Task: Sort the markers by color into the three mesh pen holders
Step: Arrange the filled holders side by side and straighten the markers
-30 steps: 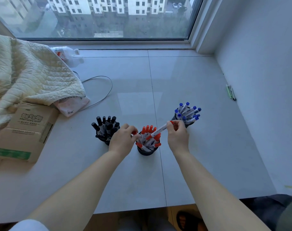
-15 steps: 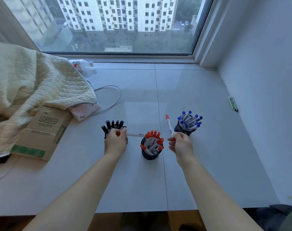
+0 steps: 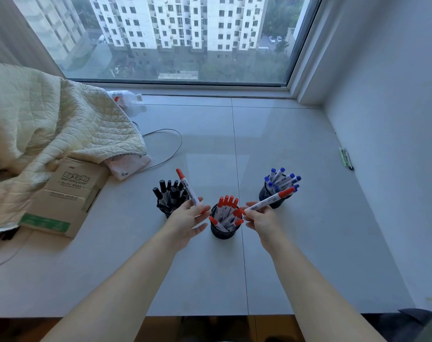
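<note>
Red markers (image 3: 188,189) (image 3: 271,199) now tilted outward, both hands (image 3: 185,218) (image 3: 260,219) drawn nearer holder (image 3: 223,229)

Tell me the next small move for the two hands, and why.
Probably lower both red markers, one in the left hand and one in the right hand, into the middle holder. It already holds red-capped markers, while the other two holders hold only black and blue.

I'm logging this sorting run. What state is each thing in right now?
Left hand: holds a red-capped marker, cap up.
Right hand: holds a second red-capped marker, tilted.
Middle black mesh holder: upright, red markers only.
Left mesh holder: black markers only.
Right mesh holder: blue markers only.
</note>
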`<state>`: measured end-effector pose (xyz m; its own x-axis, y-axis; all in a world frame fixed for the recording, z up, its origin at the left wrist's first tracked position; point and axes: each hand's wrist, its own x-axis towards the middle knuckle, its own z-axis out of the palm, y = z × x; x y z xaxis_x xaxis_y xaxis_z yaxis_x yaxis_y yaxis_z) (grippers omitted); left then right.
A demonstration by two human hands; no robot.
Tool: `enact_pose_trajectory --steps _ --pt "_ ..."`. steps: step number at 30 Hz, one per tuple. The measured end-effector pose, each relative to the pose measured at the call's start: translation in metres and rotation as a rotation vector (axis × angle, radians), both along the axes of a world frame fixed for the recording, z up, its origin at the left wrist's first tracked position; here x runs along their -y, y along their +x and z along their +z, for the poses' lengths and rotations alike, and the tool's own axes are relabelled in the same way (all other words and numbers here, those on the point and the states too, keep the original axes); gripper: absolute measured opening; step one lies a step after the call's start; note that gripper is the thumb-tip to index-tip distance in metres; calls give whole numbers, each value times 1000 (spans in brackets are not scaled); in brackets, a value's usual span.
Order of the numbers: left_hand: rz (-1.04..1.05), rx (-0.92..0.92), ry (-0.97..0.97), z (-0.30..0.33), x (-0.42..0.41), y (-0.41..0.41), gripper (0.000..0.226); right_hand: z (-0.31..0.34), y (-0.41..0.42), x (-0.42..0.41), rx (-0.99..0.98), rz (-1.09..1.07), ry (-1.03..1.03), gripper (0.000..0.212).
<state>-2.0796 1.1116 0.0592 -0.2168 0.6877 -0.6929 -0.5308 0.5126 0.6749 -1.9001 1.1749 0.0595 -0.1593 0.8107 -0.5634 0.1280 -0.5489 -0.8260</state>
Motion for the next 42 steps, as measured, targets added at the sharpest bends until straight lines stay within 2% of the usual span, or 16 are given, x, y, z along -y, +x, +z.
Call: enact_pose_trajectory --steps 4,8,13,17,21,24,34,38,42 --pt "-61 -202 45 -3 -2 4 11 -8 -3 -2 134 -5 65 16" --pt "-44 -326 53 -9 -3 4 3 -16 -7 -3 234 76 116 11" --pt "-85 -531 34 -18 -4 2 21 -23 -9 1 474 236 332 9" --pt "-106 -678 36 -23 -4 1 31 -28 -12 2 528 234 422 10" --pt "-98 -695 5 -27 -5 0 22 -28 -17 1 488 179 469 9" --pt "-77 -652 -3 -28 -6 1 14 -34 -20 -1 517 256 518 10" --pt "-40 -574 7 -29 -4 -1 9 -73 -20 9 940 642 632 30" --pt "-17 -523 2 -29 -6 -3 9 -74 -23 11 940 551 691 25" --pt "-27 -568 6 -30 -6 -2 9 -69 -21 11 897 405 780 11"
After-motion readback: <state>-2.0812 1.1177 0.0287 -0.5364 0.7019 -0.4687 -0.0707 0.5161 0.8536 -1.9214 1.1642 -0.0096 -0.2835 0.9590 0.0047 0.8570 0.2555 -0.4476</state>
